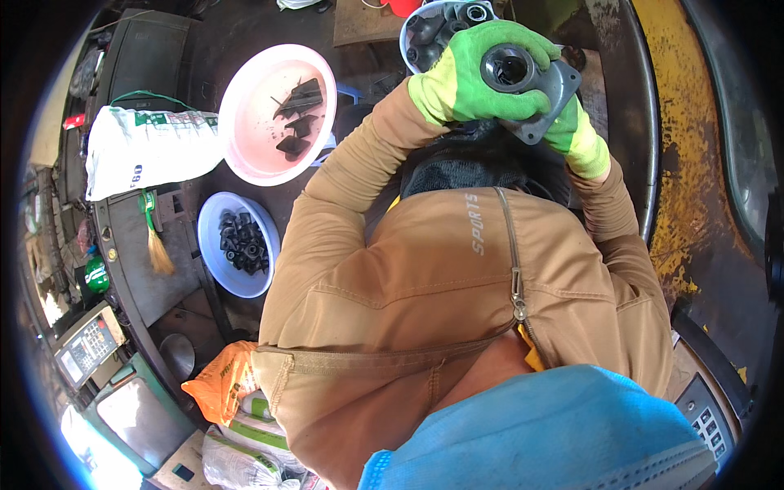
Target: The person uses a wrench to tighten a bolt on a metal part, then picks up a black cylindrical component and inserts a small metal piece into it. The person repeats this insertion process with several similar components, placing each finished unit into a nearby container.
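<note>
A dark grey part with a round, open collar and a flat flange with corner holes [557,88] is held up in front of my chest. My left hand [469,73], in a bright green and yellow glove, is closed around its collar, thumb on the near side and fingers over the far side. On the flange's right underside is my right hand [573,135], gloved alike and gripping it; most of its fingers are hidden behind the part. Just beyond my left hand stands a white tub [406,41] of similar dark, hollow parts.
To the left, a pink basin [233,122] holds a few dark flat pieces. Below it, a pale blue basin [208,245] contains several small black parts. A white sack [147,151] lies farther left. A worn yellow machine frame [682,155] rises close on my right.
</note>
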Demonstrator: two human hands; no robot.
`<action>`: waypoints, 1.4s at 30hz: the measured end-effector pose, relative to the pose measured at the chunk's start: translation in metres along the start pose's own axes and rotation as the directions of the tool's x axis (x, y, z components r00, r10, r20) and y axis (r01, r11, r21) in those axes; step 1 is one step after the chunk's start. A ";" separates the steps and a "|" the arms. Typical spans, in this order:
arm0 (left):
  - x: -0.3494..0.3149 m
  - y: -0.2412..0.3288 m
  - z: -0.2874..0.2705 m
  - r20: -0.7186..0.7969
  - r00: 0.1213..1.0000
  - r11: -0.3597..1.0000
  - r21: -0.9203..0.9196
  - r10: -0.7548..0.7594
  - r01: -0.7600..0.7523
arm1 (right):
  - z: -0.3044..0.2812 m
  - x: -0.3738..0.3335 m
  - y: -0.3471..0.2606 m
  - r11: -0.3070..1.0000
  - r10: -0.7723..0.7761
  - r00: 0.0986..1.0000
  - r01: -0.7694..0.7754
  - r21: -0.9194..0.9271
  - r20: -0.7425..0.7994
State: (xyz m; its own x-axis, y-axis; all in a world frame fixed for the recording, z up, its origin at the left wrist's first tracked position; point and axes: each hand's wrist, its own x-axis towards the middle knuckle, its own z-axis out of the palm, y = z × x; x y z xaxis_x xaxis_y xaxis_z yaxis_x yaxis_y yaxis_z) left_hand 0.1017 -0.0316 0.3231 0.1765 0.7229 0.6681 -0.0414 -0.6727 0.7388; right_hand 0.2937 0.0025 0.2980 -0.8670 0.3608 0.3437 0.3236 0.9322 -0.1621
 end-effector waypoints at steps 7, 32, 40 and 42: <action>0.001 0.005 -0.010 0.288 0.952 0.991 -0.046 -0.108 0.126 | 0.006 -0.009 0.002 0.659 0.181 0.968 -0.252 0.709 0.175; 0.010 0.012 -0.017 0.419 0.879 0.972 -0.052 0.229 -0.229 | -0.013 -0.010 -0.017 0.545 0.132 0.972 -0.234 0.805 0.194; 0.013 0.013 0.003 0.725 0.637 0.942 -0.337 0.263 -0.006 | 0.015 -0.034 -0.011 0.046 0.108 0.928 -0.363 0.931 0.356; 0.024 0.018 -0.007 0.750 0.647 0.965 -0.248 0.135 0.086 | 0.030 -0.029 -0.006 -0.124 0.169 0.939 -0.280 0.952 0.298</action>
State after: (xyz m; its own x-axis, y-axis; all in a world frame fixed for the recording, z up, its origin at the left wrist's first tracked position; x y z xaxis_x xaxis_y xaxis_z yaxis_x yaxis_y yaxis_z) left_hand 0.0986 -0.0258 0.3532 0.8466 0.2579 0.4655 -0.2690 -0.5473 0.7925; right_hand 0.3056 -0.0145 0.2615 -0.8726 0.4880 0.0194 -0.1581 -0.2447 -0.9566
